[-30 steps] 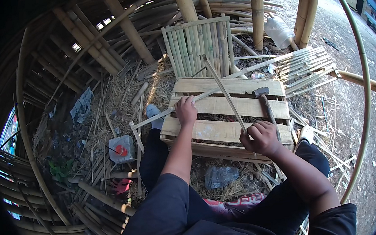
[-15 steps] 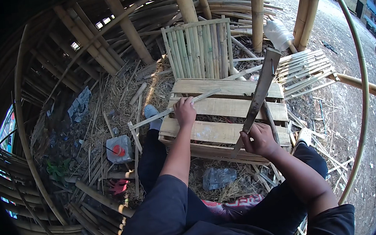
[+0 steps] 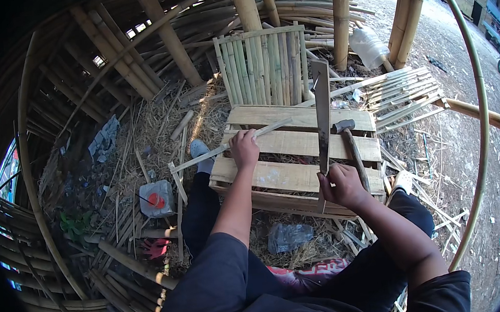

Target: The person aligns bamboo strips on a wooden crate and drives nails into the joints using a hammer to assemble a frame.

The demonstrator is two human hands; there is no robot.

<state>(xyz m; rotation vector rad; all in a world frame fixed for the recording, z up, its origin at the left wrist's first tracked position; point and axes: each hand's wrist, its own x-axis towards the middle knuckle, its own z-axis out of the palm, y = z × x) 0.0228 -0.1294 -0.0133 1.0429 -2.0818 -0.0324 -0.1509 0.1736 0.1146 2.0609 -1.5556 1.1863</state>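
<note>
My left hand (image 3: 244,148) is closed over a thin pale bamboo strip (image 3: 271,126), resting it across a low wooden slatted bench (image 3: 297,142). The strip's near-left end sticks out past the bench and meets another strip. My right hand (image 3: 344,186), over the bench's right side, grips a long flat brown blade-like piece (image 3: 322,107) by its lower end. That piece stands nearly upright, broad at the top and narrower toward my fingers. A dark spike or slot shows near its top; its exact kind is unclear. Beside my right hand a hammer (image 3: 343,126) lies on the bench.
A slatted bamboo panel (image 3: 262,67) leans behind the bench. Another slatted frame (image 3: 404,96) lies at right. A clear container with a red item (image 3: 157,200) sits at left. Bamboo posts (image 3: 342,18) and a curved pole (image 3: 478,104) stand around; straw and offcuts litter the ground.
The right hand has turned the long flat piece from a rightward lean to nearly upright, uncovering the hammer head. My left hand and the strip have stayed in place.
</note>
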